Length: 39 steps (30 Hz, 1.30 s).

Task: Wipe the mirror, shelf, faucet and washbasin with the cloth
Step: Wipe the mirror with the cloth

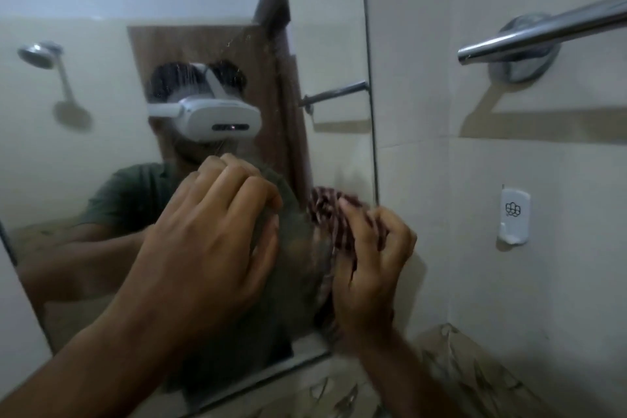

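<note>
Cloth point(334, 214), at 4 o'clock from centre: dark red and white in a narrow striped or checked weave, blurred. Wall point(475, 180): pale cream tiles with faint grout lines. Towel bar point(543, 32), at 2 o'clock: polished silver metal. Wall hook point(515, 215), at 3 o'clock: white plastic bearing a small dark honeycomb mark. Surface point(475, 380), at 5 o'clock: beige stone with dark veining. Mirror point(101, 112) reflections: grey-silver shower head at 9 o'clock, brown wood-grain door at 12 o'clock, white headset with a dark front strip, dark green shirt at 8 o'clock.
</note>
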Each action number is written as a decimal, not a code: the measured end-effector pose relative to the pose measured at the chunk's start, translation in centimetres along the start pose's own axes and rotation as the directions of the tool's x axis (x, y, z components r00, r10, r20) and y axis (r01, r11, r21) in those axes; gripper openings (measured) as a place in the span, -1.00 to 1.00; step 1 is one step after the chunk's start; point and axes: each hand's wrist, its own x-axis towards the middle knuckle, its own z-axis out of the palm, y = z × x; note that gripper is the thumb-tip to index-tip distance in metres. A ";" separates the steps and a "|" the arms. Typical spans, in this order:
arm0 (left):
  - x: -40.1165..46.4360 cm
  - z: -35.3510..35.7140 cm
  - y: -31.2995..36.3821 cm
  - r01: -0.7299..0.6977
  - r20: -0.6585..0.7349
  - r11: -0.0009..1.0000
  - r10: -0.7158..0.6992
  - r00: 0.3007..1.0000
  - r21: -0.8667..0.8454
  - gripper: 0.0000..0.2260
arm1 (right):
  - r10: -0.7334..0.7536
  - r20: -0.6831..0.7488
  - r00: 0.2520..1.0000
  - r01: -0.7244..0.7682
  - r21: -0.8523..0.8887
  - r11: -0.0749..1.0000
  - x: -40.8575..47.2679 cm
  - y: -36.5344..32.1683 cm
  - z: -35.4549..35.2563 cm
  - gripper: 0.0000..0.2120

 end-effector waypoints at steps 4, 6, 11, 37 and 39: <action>0.6 0.7 0.8 -0.028 0.011 0.999 0.027 1.000 0.019 -0.80 | 0.013 -0.006 1.000 -0.013 0.005 1.000 -2.6 0.2 -0.9 -0.69; 1.2 0.8 0.9 -0.036 0.020 0.999 0.035 0.999 0.019 -0.80 | 0.061 0.004 0.998 -0.061 0.015 0.998 -0.8 0.3 -0.7 -0.62; 3.6 -0.2 1.0 -0.051 -0.012 0.999 0.051 0.999 0.009 -0.77 | 0.005 0.025 1.000 -0.006 0.029 1.000 8.1 -0.4 1.0 -0.67; 8.3 -4.5 0.1 -0.009 -0.187 0.999 0.019 0.982 0.052 -0.78 | -0.153 0.034 0.988 0.153 0.028 0.988 10.0 -0.8 2.0 -0.59; 8.4 -4.8 -0.2 -0.005 -0.200 0.998 0.017 0.980 0.061 -0.77 | -0.154 0.009 0.988 0.154 0.044 0.987 11.9 -0.9 2.5 -0.62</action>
